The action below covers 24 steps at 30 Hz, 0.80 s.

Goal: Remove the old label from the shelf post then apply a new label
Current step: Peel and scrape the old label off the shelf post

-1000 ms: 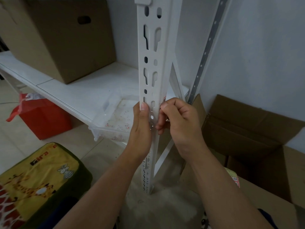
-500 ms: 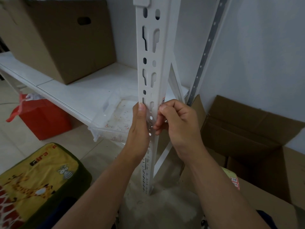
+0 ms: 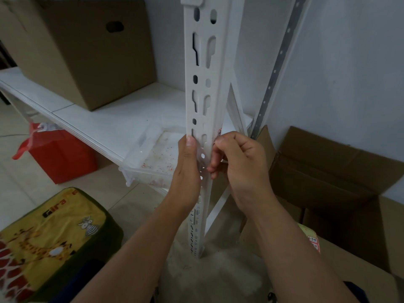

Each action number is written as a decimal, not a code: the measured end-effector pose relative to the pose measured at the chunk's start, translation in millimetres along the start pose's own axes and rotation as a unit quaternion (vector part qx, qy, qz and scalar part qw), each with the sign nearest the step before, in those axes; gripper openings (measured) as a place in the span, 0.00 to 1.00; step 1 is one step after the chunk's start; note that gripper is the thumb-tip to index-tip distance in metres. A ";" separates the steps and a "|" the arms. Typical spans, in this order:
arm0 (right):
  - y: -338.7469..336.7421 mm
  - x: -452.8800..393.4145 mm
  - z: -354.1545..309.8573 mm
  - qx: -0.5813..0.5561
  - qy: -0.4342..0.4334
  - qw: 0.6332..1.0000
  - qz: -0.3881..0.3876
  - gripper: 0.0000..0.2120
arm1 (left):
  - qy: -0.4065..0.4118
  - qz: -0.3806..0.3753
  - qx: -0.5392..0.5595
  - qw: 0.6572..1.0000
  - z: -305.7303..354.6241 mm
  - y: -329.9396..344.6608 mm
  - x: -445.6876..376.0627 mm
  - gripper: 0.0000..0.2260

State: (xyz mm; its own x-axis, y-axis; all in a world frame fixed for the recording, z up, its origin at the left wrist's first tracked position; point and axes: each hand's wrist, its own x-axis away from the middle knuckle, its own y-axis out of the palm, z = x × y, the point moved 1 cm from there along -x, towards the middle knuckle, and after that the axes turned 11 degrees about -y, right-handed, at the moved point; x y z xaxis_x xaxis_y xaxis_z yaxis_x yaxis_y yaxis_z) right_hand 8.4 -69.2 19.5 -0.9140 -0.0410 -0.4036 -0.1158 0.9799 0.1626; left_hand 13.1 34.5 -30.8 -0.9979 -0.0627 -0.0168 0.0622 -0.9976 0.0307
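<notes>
A small white label with red print [image 3: 219, 132] shows only as a sliver on the right-hand face of the upright white perforated metal shelf post [image 3: 204, 88], just above the right hand [image 3: 240, 162]; the step in hand looks like peeling the old label, though whether an edge has lifted is hard to tell; the next move calls for a steady pull along the post. The right hand's fingers curl in a pinch at that face, probably on the label; the left hand [image 3: 189, 165] grips the post's left edge, thumb flat on its front.
</notes>
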 end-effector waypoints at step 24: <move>1.1 1.0 2.5 -0.029 0.040 0.999 0.014 0.15 | -0.007 0.012 0.001 1.000 -4.2 -0.7 -2.4 0.37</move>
State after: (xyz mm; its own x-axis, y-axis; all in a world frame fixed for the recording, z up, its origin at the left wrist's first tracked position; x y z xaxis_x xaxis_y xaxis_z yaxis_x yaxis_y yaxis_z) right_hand 8.4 -67.7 17.0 -0.9451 -0.0317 -0.3252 -0.1100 0.9680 0.2254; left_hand 15.5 35.3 -35.0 -0.9962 -0.0872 -0.0028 0.0871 -0.9956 0.0336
